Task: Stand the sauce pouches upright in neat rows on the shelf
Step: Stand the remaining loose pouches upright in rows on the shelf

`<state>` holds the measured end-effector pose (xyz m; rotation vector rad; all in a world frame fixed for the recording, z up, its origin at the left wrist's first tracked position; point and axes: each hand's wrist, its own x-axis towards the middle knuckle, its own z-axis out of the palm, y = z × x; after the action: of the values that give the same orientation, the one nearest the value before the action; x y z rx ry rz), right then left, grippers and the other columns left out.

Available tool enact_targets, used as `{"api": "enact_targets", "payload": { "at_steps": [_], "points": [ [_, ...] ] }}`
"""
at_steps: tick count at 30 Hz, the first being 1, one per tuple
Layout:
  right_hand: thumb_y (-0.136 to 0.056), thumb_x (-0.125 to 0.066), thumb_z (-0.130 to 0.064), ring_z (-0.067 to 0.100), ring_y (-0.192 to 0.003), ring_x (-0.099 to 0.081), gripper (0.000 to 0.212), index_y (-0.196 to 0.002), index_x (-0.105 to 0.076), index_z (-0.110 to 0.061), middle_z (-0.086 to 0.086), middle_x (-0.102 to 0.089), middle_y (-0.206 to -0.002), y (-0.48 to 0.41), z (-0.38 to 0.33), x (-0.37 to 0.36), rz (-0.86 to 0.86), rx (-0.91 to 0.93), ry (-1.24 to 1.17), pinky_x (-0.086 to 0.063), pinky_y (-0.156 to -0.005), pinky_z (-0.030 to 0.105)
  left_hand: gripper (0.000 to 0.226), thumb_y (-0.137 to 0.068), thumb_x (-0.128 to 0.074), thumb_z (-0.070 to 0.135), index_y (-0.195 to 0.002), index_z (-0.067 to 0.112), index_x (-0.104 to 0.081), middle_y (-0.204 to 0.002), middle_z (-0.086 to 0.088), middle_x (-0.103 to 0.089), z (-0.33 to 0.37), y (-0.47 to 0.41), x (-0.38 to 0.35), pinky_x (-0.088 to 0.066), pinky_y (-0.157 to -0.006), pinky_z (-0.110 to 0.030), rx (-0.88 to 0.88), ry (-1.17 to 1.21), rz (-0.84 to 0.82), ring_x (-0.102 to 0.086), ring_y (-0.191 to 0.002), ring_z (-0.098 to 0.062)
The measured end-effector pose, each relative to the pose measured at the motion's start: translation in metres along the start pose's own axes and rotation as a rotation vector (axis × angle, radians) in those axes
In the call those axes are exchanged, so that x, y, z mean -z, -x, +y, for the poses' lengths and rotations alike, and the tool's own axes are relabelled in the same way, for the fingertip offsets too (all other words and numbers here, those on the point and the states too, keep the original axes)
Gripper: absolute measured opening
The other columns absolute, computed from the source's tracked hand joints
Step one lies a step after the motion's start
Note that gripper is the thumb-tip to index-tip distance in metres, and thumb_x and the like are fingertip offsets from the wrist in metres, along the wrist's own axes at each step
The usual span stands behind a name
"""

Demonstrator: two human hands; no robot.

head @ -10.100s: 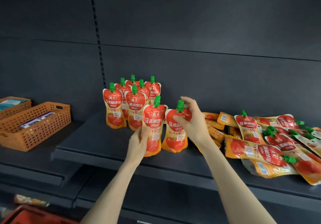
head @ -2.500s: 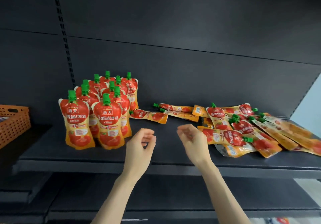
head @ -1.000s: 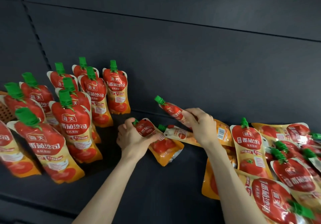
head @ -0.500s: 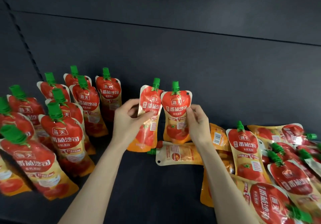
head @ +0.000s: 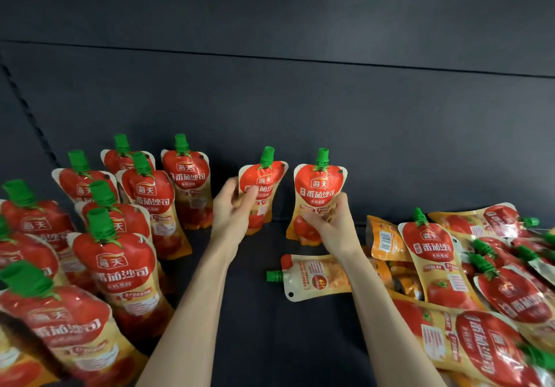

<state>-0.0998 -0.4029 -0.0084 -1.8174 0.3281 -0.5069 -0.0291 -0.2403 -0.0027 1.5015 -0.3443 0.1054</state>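
Note:
Red and yellow tomato sauce pouches with green caps fill the dark shelf (head: 264, 320). My left hand (head: 231, 209) grips one upright pouch (head: 264, 179) near the back wall. My right hand (head: 333, 224) grips a second upright pouch (head: 318, 188) just to its right. Both stand with their bases at the back of the shelf. Several standing pouches (head: 120, 254) form rows on the left, the nearest back one (head: 187, 176) beside my left hand. One pouch (head: 315, 275) lies flat, back side up, under my right wrist.
A heap of lying pouches (head: 468, 272) covers the right part of the shelf. The dark back panel (head: 300, 101) rises directly behind the two held pouches. Bare shelf shows between my forearms.
Both hands lifted pouches from lying to upright, then carried them back toward the wall. The two pouches now stand further apart.

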Motion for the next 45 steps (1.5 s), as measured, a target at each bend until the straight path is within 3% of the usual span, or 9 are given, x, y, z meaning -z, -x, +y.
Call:
{"api": "enact_targets", "payload": {
  "at_steps": [7, 12, 15, 19, 29, 36, 40, 42, 45],
  "points": [
    [-0.085, -0.066, -0.010, 0.016, -0.112, -0.053, 0.048, -0.122, -0.036, -0.014, -0.002, -0.054, -0.117, -0.001, 0.000, -0.003, 0.021, -0.022, 0.058, -0.047, -0.088, 0.027, 0.030, -0.095, -0.048, 0.039, -0.121, 0.025, -0.050, -0.122, 0.003, -0.059, -0.017, -0.005, 0.003, -0.051, -0.090, -0.035, 0.123, -0.005, 0.038, -0.057, -0.111, -0.012],
    [-0.086, -0.063, -0.007, 0.020, -0.122, -0.050, 0.059, -0.130, -0.025, -0.011, 0.006, -0.049, -0.130, 0.001, 0.002, -0.009, 0.057, -0.003, 0.115, -0.045, -0.095, 0.032, 0.041, -0.097, -0.042, 0.039, -0.134, 0.021, -0.041, -0.129, 0.001, -0.053, -0.014, 0.002, -0.001, -0.046, -0.084, -0.026, 0.195, 0.083, 0.008, -0.053, -0.114, -0.013],
    [-0.087, -0.063, -0.011, 0.021, -0.125, -0.048, 0.063, -0.133, -0.021, -0.014, 0.007, -0.047, -0.134, 0.002, 0.007, -0.012, 0.072, 0.010, 0.159, -0.045, -0.099, 0.037, 0.064, -0.082, -0.056, 0.058, -0.135, 0.026, -0.037, -0.135, 0.000, -0.048, -0.029, 0.010, -0.004, -0.043, -0.093, -0.034, 0.244, -0.042, 0.029, -0.049, -0.120, -0.018],
    [-0.085, -0.066, -0.021, 0.024, -0.125, -0.048, 0.064, -0.134, -0.025, -0.019, 0.006, -0.047, -0.135, 0.003, 0.010, -0.011, 0.129, -0.003, 0.287, -0.045, -0.101, 0.048, 0.061, -0.078, -0.074, 0.027, -0.125, 0.014, -0.039, -0.126, -0.006, -0.052, -0.040, 0.019, -0.010, -0.044, -0.088, -0.030, 0.146, -0.272, 0.120, -0.051, -0.115, -0.020],
    [-0.087, -0.063, -0.030, 0.024, -0.118, -0.055, 0.055, -0.128, -0.027, -0.020, 0.003, -0.054, -0.130, 0.005, 0.004, -0.012, 0.128, -0.053, 0.385, -0.048, -0.092, 0.042, 0.066, -0.087, -0.064, 0.022, -0.141, 0.015, -0.026, -0.139, -0.006, -0.043, -0.041, 0.012, -0.009, -0.036, -0.093, -0.024, 0.115, -0.337, -0.017, -0.042, -0.127, -0.020],
    [-0.087, -0.064, -0.027, 0.026, -0.127, -0.046, 0.064, -0.136, -0.024, -0.019, 0.008, -0.046, -0.139, 0.013, -0.005, -0.003, 0.084, -0.100, 0.348, -0.045, -0.101, 0.044, 0.087, -0.085, -0.066, 0.022, -0.149, 0.006, -0.008, -0.152, -0.014, -0.023, -0.033, 0.028, -0.016, -0.029, -0.112, -0.042, 0.216, -0.418, 0.096, -0.025, -0.141, -0.029],
    [-0.090, -0.060, -0.024, 0.022, -0.121, -0.052, 0.054, -0.136, -0.033, -0.014, 0.009, -0.051, -0.134, 0.032, -0.016, 0.020, 0.090, -0.041, 0.363, -0.047, -0.092, 0.030, 0.070, -0.086, -0.065, 0.024, -0.144, 0.010, -0.027, -0.146, -0.012, -0.033, -0.012, 0.057, -0.018, -0.034, -0.107, -0.039, 0.182, -0.449, 0.109, -0.031, -0.137, -0.027],
    [-0.091, -0.059, -0.022, 0.018, -0.113, -0.056, 0.042, -0.129, -0.044, -0.012, 0.007, -0.058, -0.125, 0.045, -0.020, 0.034, 0.076, 0.006, 0.391, -0.046, -0.085, 0.022, 0.063, -0.085, -0.065, 0.033, -0.139, 0.015, -0.037, -0.141, -0.008, -0.041, -0.005, 0.077, -0.022, -0.034, -0.108, -0.044, 0.166, -0.526, -0.001, -0.035, -0.133, -0.026],
    [-0.090, -0.059, -0.021, 0.019, -0.113, -0.054, 0.032, -0.121, -0.054, -0.013, 0.004, -0.061, -0.120, 0.060, -0.020, 0.058, 0.123, 0.099, 0.484, -0.044, -0.088, 0.024, 0.076, -0.082, -0.059, 0.053, -0.142, 0.016, -0.032, -0.143, -0.006, -0.043, -0.008, 0.097, -0.034, -0.027, -0.110, -0.047, 0.208, -0.741, -0.162, -0.035, -0.134, -0.026]
  ]
}}
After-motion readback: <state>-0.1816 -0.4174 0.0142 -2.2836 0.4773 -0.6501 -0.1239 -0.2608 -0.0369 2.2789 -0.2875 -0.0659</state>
